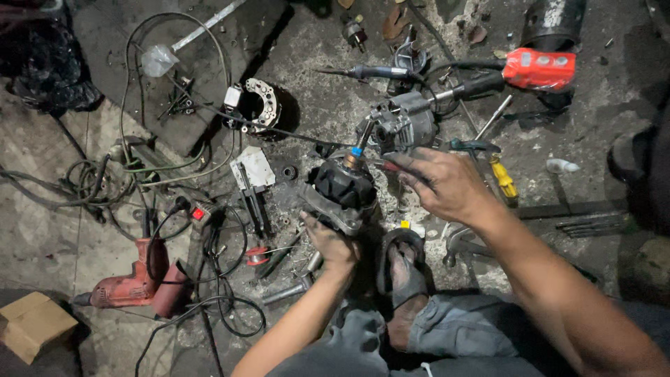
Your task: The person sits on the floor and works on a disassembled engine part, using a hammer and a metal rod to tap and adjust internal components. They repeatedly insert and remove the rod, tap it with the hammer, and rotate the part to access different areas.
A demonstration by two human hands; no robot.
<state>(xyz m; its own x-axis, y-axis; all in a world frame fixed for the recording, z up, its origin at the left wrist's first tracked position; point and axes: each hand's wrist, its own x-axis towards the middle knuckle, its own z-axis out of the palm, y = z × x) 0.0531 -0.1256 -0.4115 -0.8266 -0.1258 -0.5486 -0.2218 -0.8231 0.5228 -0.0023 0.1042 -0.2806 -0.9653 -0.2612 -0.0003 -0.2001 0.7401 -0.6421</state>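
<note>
Head cam, looking down at a gritty workshop floor. Left hand grips a black alternator rotor assy upright by its base bracket. Right hand hovers open, fingers spread, just right of it. Alternator housing and rectifier plate lie apart, so teardown looks well underway; reassembly remains.

You have two hands in view, your left hand and your right hand. On the floor around you lie one red power drill, one red control box, one yellow-handled screwdriver, one soldering iron and one cardboard box.
</note>
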